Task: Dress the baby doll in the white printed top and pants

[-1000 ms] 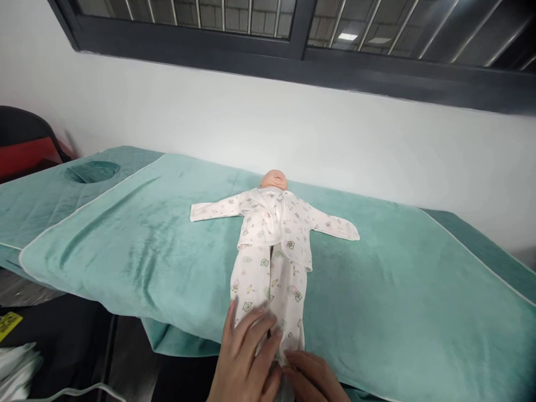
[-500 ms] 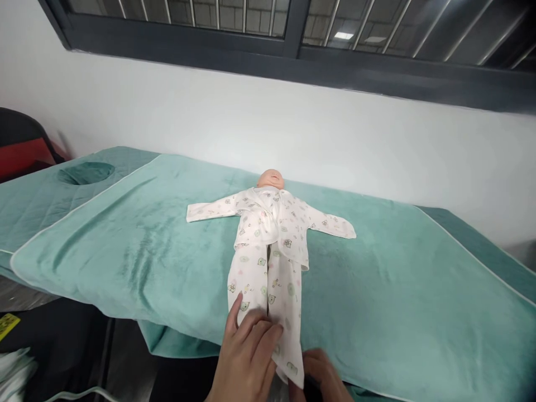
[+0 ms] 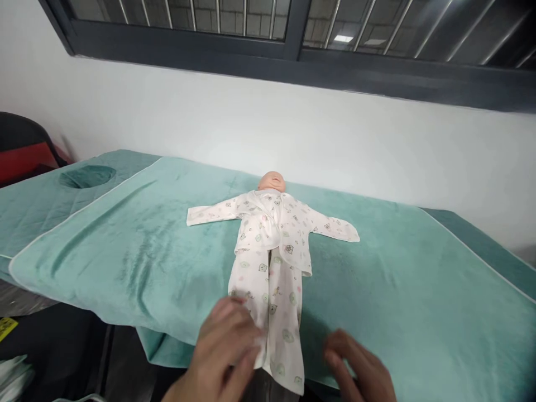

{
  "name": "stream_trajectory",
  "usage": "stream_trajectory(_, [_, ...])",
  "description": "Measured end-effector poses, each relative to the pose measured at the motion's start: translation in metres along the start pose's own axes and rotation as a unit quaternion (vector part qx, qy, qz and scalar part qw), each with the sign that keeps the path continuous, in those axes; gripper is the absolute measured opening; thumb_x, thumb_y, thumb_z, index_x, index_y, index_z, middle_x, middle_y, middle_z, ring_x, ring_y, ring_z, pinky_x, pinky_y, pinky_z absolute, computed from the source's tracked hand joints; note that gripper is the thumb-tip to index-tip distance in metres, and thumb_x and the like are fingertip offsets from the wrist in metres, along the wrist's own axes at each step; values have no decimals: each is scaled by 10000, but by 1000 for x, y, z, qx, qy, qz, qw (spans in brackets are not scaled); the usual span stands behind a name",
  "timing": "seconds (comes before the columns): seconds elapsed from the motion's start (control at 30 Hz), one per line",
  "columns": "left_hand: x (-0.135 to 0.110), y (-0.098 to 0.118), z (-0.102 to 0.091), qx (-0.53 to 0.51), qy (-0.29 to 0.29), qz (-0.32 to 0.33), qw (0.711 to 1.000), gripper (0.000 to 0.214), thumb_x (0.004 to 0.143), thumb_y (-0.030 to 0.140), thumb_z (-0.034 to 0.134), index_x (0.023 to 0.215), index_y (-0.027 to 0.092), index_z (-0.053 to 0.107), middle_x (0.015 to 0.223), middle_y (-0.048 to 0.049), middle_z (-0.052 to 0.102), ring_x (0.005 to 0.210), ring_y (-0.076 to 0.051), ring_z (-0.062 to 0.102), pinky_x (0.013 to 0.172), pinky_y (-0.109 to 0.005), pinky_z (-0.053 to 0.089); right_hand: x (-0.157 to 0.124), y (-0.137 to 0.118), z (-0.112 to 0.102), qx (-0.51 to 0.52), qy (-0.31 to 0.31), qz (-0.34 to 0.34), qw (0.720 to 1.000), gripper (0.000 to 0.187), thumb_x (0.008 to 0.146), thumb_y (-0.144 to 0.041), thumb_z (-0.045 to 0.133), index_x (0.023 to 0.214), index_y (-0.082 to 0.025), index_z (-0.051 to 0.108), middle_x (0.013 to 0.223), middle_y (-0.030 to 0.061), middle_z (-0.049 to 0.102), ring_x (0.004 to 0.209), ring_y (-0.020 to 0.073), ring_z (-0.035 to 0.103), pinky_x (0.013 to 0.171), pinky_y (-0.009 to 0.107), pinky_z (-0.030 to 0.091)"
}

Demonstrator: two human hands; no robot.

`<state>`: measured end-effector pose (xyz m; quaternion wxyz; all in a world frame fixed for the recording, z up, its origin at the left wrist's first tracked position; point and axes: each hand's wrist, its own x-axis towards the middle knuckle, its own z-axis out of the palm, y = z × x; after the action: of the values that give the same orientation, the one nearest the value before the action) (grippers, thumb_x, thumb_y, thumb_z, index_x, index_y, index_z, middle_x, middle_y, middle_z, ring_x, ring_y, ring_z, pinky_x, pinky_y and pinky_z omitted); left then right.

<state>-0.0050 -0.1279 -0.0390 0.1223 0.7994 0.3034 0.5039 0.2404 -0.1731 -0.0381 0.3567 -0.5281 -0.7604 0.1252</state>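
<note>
A baby doll (image 3: 272, 181) lies on its back on the bed, dressed in a white printed wrap top (image 3: 276, 223) with both sleeves stretched out sideways. Below the top run matching white trousers (image 3: 287, 312), their legs reaching over the bed's front edge. My left hand (image 3: 224, 346), blurred, hovers over the trouser leg on the left with fingers bent and thumb apart; it hides that leg's lower end. To the right of the trousers my right hand (image 3: 358, 363) is in the air, fingers loosely curled, apart from the cloth and holding nothing.
A green cover (image 3: 397, 279) spreads over the bed, which has a face hole (image 3: 87, 176) at its left end. Behind stand a white wall and a barred window (image 3: 293, 50). A black and red chair (image 3: 29, 151) is at left; some white cloth (image 3: 14, 377) lies lower left.
My right hand has let go of the right trouser leg's hem and moved right. The left hand has lifted off the legs and shifted left. The trouser leg now hangs straighter.
</note>
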Motion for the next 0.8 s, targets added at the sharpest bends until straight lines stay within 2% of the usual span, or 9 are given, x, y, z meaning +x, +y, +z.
stream_trajectory(0.07, [32,-18,-7,54,20,-35,998,168,900,97,493,1003,186,591,848,-49,641,801,-181,579,754,-357,496,44,-2,-8,-33,40,29,998,182,951,-324,494,806,-222,535,716,-2,588,595,125,568,544,224,467])
stream_trajectory(0.1, [49,-28,-7,97,11,-56,994,152,909,128,507,1019,192,590,903,-53,644,854,-192,575,765,-356,487,68,-4,-7,-52,40,49,997,163,947,-357,501,866,-222,542,793,17,604,654,140,582,554,236,464])
stream_trajectory(0.2, [91,-55,7,241,-70,-87,964,334,856,245,615,1181,188,559,1107,-91,600,1022,-265,525,822,-408,465,129,-11,10,-132,5,66,989,240,901,-417,561,1009,-207,515,975,66,596,814,194,592,625,287,466])
stream_trajectory(0.27, [105,-67,19,302,-117,-93,941,326,822,194,618,1146,186,583,1080,-92,588,997,-278,513,788,-414,453,153,-13,23,-189,-23,56,980,200,871,-372,592,928,-204,500,965,70,576,857,219,571,637,301,440])
stream_trajectory(0.33, [106,-72,26,318,-127,-81,936,257,832,112,546,1067,190,615,989,-79,594,926,-260,511,751,-399,442,164,-14,32,-209,-39,51,976,108,882,-283,541,840,-213,471,889,46,562,797,197,547,594,285,387])
stream_trajectory(0.5, [81,-69,24,183,-39,-49,981,349,851,-1,389,1056,164,617,872,-59,593,804,-197,498,705,-330,439,162,-13,27,-73,-48,91,992,225,925,-273,431,708,-219,403,656,-32,496,567,118,435,510,257,302])
stream_trajectory(0.6, [73,-66,16,97,-86,-53,990,256,916,95,402,959,170,643,818,-46,591,769,-182,513,687,-311,433,161,-13,22,-5,-76,72,994,236,926,-303,453,709,-212,435,648,-38,526,584,112,463,544,250,334])
stream_trajectory(0.7, [89,-74,3,-10,-141,-130,981,238,954,266,449,913,197,674,809,-25,629,746,-162,559,682,-283,443,174,-7,18,-12,-96,65,993,267,931,-326,453,691,-208,449,647,-33,544,585,116,476,554,254,335])
stream_trajectory(0.8, [125,-98,-5,-9,-62,-246,967,328,959,378,425,884,195,687,846,-30,667,780,-170,590,715,-283,438,210,6,17,-78,-6,102,992,268,933,-410,461,751,-214,463,721,-9,566,627,134,501,563,258,340])
